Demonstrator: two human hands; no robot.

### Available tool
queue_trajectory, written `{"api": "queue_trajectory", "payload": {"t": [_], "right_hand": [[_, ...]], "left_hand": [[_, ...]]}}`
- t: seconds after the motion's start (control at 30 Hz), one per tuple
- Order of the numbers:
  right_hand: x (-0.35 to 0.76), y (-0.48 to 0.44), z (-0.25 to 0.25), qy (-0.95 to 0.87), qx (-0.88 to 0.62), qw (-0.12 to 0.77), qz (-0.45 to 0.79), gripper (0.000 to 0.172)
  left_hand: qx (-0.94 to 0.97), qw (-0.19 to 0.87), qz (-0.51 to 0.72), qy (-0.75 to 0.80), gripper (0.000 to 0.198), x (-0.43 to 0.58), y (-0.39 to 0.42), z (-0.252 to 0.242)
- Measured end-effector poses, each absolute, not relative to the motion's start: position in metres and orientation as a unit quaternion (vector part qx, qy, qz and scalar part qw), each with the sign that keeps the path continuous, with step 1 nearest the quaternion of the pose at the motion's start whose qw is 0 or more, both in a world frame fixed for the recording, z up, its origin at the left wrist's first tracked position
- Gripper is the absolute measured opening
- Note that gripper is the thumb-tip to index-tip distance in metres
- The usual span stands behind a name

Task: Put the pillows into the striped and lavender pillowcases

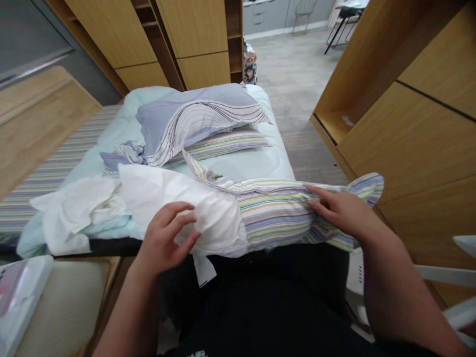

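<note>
Across the near side of the bed lies a white pillow [219, 218], its right end inside a striped pillowcase [277, 213]. A loose striped flap of the case sticks up at its far left. My left hand [171, 238] is just over the white part, fingers curved and apart, with nothing between them. My right hand [338, 210] rests on the striped case near its right end, fingers spread out along the fabric. A white label [204, 270] hangs from the pillow's near edge.
Beyond are a blue-grey patterned pillow [208, 111] and a striped pillow [230, 144] under it. White cloth [78, 213] lies crumpled at left. Wooden cabinets stand behind and at right [412, 144]. A beige padded seat [67, 302] is at lower left.
</note>
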State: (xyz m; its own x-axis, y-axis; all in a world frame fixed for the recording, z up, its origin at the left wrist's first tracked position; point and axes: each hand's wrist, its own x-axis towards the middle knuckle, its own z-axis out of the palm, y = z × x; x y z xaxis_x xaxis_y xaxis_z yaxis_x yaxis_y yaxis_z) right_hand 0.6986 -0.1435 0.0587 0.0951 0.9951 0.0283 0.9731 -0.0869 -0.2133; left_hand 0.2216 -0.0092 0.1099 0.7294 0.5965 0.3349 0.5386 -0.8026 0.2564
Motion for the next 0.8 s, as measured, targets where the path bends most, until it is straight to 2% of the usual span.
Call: {"api": "queue_trajectory", "payload": {"t": [0.1,0.2,0.23,0.3,0.4,0.47,0.57,0.67,0.8], "right_hand": [[0.670,-0.125,0.068,-0.679,-0.734,0.028,-0.015,0.056],[0.637,-0.113,0.071,-0.716,-0.690,0.066,-0.079,0.044],[0.627,-0.110,0.069,-0.731,-0.672,0.087,-0.079,0.039],[0.615,-0.104,0.062,-0.745,-0.656,0.109,-0.054,0.042],[0.617,-0.100,0.045,-0.737,-0.669,0.093,-0.003,0.039],[0.628,-0.101,0.036,-0.732,-0.674,0.099,-0.006,0.045],[0.647,-0.110,0.035,-0.721,-0.673,0.144,-0.079,0.057],[0.662,-0.122,0.046,-0.707,-0.671,0.182,-0.129,0.058],[0.694,-0.133,0.045,-0.645,-0.718,0.228,-0.130,0.062]], "left_hand": [[0.935,0.038,0.165,0.312,0.045,0.271,0.004,0.093],[0.930,0.002,0.082,0.358,0.059,0.313,0.001,0.065],[0.928,-0.003,0.064,0.367,0.058,0.321,-0.004,0.058],[0.928,0.001,0.036,0.370,0.053,0.328,-0.014,0.046],[0.932,0.020,0.008,0.361,0.040,0.318,-0.020,0.038],[0.925,0.030,0.002,0.379,0.034,0.304,-0.017,0.041],[0.907,0.035,-0.003,0.419,0.028,0.272,-0.010,0.058],[0.909,0.025,0.036,0.415,0.027,0.226,-0.013,0.089],[0.873,-0.029,0.233,0.428,0.023,0.145,-0.019,0.124]]}}
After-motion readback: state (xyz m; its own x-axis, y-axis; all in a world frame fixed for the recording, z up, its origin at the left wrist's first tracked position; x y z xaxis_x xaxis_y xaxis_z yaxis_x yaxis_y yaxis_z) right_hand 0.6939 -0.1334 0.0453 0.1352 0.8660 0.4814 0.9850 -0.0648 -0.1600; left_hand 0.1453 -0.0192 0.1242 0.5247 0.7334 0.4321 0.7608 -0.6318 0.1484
